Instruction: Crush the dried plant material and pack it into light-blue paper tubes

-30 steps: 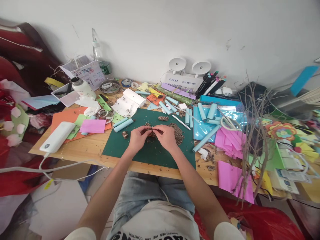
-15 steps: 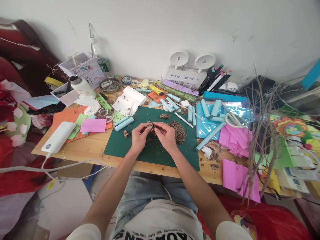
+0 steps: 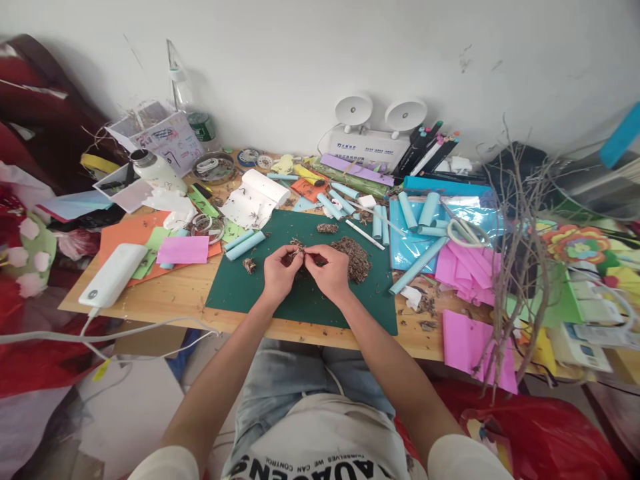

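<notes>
Over the green cutting mat [image 3: 240, 290], my left hand [image 3: 280, 273] is closed around a small clump of brown dried plant bits [image 3: 297, 248]. My right hand [image 3: 329, 272] pinches at the same clump, its fingertips meeting those of the left. Part of the clump is hidden by the fingers. Just right of my right hand lies a heap of brown dried plant matter [image 3: 356, 260]. A small brown roll [image 3: 327, 228] rests behind the hands, and another small clump [image 3: 249, 266] sits to the left on the mat.
Light-blue paper tubes [image 3: 419, 267] lie right of the mat, beside scissors [image 3: 467, 233] and pink paper [image 3: 467, 340]. Bare twigs [image 3: 530, 267] stand at the right. On the left are a white power bank [image 3: 113, 277] with a cable and a bottle [image 3: 155, 172].
The view has shifted slightly, so the whole scene sits a little left and higher. My fingertips have moved closer together on the clump, and more of its top shows between them.
</notes>
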A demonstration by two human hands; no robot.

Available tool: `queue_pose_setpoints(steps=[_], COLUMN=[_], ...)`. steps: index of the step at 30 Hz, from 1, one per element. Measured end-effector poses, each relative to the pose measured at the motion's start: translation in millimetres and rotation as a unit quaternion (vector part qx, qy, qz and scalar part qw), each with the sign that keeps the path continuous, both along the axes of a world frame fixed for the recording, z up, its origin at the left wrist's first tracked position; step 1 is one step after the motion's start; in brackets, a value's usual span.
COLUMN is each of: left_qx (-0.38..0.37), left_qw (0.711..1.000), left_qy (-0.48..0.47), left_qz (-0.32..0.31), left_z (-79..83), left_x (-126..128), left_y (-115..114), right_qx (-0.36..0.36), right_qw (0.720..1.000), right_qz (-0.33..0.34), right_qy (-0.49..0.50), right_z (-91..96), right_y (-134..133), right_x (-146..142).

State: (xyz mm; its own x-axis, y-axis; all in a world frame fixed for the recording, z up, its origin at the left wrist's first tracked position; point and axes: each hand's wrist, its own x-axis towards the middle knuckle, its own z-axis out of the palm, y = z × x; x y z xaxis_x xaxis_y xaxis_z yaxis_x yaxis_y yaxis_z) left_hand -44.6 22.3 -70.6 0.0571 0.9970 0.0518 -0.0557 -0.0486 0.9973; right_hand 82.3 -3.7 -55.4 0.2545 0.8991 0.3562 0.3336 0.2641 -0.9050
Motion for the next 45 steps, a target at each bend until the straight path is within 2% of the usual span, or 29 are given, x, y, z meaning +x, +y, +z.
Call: queue_pose_setpoints(steps=[3,6,9,12,17,20,25,30,34,39,45], left_qx=[-0.013,-0.027,-0.020,-0.004,0.098,0.098,0.031,0.030,0.077,0.115,0.100], left_qw=[0.999,0.997,0.998,1.000,0.992,0.992,0.998,0.999,0.995,0.989,0.992], left_qy=[-0.021,-0.067,-0.060,-0.008,0.078,0.078,0.049,0.040,0.060,0.097,0.070], left_qz=[0.021,0.031,0.019,0.021,-0.015,-0.019,-0.004,0.011,0.002,0.005,0.021], left_z=[1.4,-0.5,-3.8,-4.3,1.9,3.1,-0.8,-2.5,-0.7,0.5,-2.5], left_x=[0.4,-1.4,-2.8,-3.6,-6.8,-7.8,-6.8,-6.2,-7.9,-9.8,-8.7], left_y=[1.6,3.6,3.5,1.2,-3.5,-4.8,-3.3,-1.3,-1.4,-2.2,-3.2], right_qx=[-0.077,-0.091,-0.052,-0.024,-0.009,-0.021,-0.103,-0.117,-0.104,-0.109,-0.066], right_qw=[0.986,0.969,0.987,0.996,0.999,0.999,0.983,0.974,0.976,0.974,0.990], right_qz=[-0.002,-0.013,0.026,0.059,0.035,0.024,0.036,0.029,-0.002,0.028,0.018], right_qy=[0.148,0.228,0.151,0.057,-0.018,0.026,0.145,0.194,0.192,0.195,0.122], right_z=[-2.7,-6.0,-4.5,-0.7,0.2,-3.2,-8.7,-10.7,-9.5,-6.3,-4.2], right_y=[4.2,7.3,5.0,1.3,1.4,2.6,3.3,5.5,6.7,5.0,0.2], right_x=[-0.3,2.3,6.2,10.0,12.7,10.7,5.4,2.5,3.6,5.4,0.5])
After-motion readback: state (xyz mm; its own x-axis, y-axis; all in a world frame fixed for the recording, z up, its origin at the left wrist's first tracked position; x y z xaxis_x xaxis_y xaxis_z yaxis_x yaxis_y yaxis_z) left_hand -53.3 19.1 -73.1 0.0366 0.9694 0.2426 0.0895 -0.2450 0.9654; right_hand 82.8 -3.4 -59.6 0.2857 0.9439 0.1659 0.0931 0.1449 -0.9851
